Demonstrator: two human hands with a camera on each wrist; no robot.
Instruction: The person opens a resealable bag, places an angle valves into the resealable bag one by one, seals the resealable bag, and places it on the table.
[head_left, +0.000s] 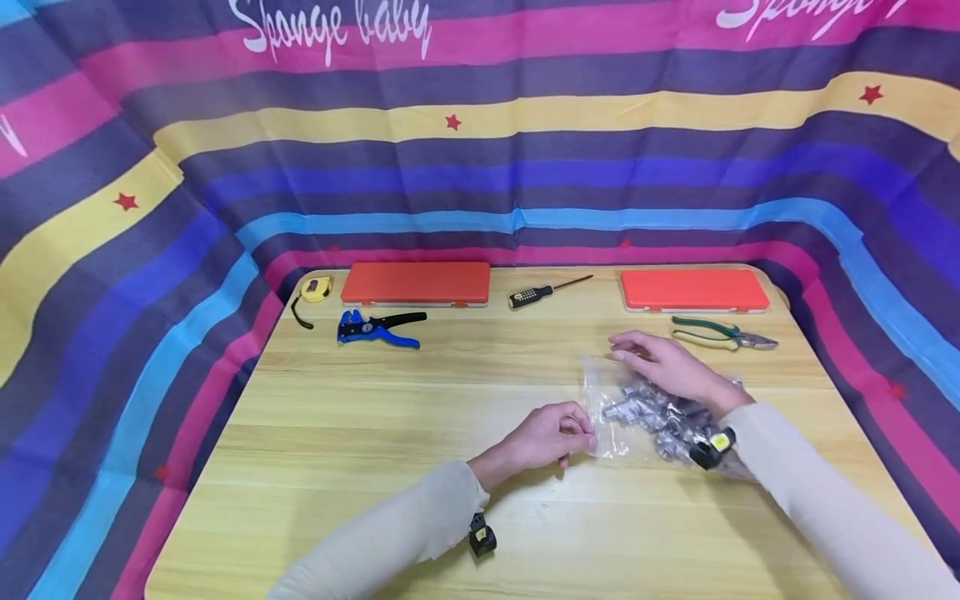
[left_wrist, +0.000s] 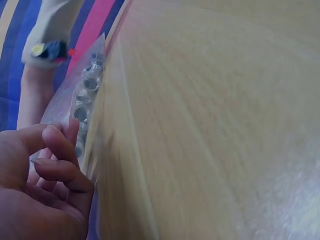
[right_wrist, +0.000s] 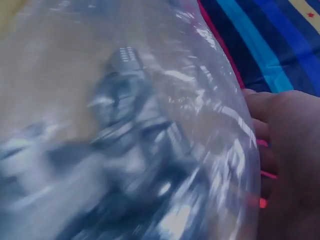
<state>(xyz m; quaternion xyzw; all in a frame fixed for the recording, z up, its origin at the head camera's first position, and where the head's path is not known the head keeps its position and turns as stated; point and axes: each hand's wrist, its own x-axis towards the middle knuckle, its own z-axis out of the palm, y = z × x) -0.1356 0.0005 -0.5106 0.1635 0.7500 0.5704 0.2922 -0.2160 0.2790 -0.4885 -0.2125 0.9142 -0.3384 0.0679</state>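
Note:
A clear plastic bag (head_left: 611, 446) of shiny metal pieces (head_left: 645, 408) lies on the right half of the table. Round, hollow ends show on several of these pieces (left_wrist: 91, 83) in the left wrist view. My left hand (head_left: 543, 433) pinches the near corner of the bag's left end between thumb and fingers. Over the bag's far edge is my right hand (head_left: 667, 362), fingers bent and thumb close to them. In the right wrist view that hand (right_wrist: 292, 150) is beside the blurred bag, its fingertips hidden behind the plastic, so its hold is unclear.
Along the back are a tape measure (head_left: 316, 289), two red cases, left (head_left: 416, 282) and right (head_left: 693, 289), and a screwdriver (head_left: 532, 296). Blue wire strippers (head_left: 378, 327) lie at left, green-handled pliers (head_left: 723, 333) beyond my right hand. A striped cloth (head_left: 480, 179) surrounds the table (head_left: 375, 400).

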